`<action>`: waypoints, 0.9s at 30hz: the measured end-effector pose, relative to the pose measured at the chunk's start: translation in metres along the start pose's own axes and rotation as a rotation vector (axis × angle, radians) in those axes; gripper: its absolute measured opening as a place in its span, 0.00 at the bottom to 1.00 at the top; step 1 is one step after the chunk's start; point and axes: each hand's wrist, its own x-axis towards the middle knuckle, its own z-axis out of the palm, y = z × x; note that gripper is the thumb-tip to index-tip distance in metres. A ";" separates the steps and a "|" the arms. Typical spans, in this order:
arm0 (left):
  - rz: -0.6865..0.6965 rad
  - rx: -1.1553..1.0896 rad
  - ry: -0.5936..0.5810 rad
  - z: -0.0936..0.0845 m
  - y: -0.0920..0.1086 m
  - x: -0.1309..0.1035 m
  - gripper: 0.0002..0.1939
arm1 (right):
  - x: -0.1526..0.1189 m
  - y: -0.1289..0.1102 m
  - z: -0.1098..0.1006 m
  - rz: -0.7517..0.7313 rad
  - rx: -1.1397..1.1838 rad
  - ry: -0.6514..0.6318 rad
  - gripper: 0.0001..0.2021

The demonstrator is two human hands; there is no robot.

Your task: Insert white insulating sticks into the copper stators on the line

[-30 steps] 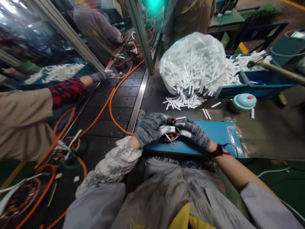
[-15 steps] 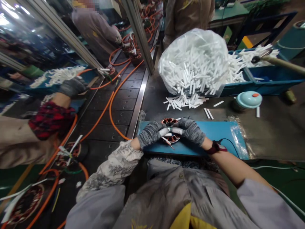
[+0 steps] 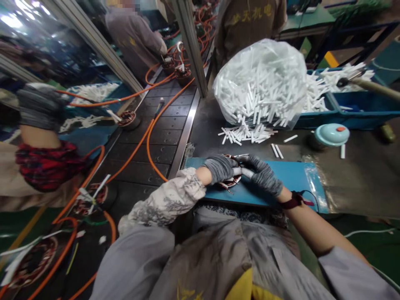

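Observation:
A motor stator (image 3: 231, 181) with copper windings lies on the blue mat (image 3: 290, 179) in front of me, mostly covered by my hands. My left hand (image 3: 221, 168), in a grey striped glove with white-covered fingertips, curls over its left side. From the right, my right hand (image 3: 261, 174), gloved the same way, brings its fingertips up against those of the left. Both hands are closed in a pinch above the windings; what lies between the fingertips is hidden. Short lead ends stick out at the stator's lower edge.
Behind the mat stands a clear bag (image 3: 262, 83) of white sleeves, some spilled in front. Blue bins (image 3: 365, 104) and a jar with a light-blue lid (image 3: 331, 135) are at right. Along the left conveyor (image 3: 162, 133) run orange hoses and stators; a co-worker's gloved hand (image 3: 40, 104) is beyond.
My left hand has moved right and now covers more of the stator. My right hand has shifted slightly right and down. The co-worker's gloved hand has moved left, and the view has shifted.

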 end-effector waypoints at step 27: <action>0.113 -0.418 0.537 0.078 -0.038 -0.040 0.17 | 0.000 -0.032 -0.002 -0.170 0.011 -0.362 0.19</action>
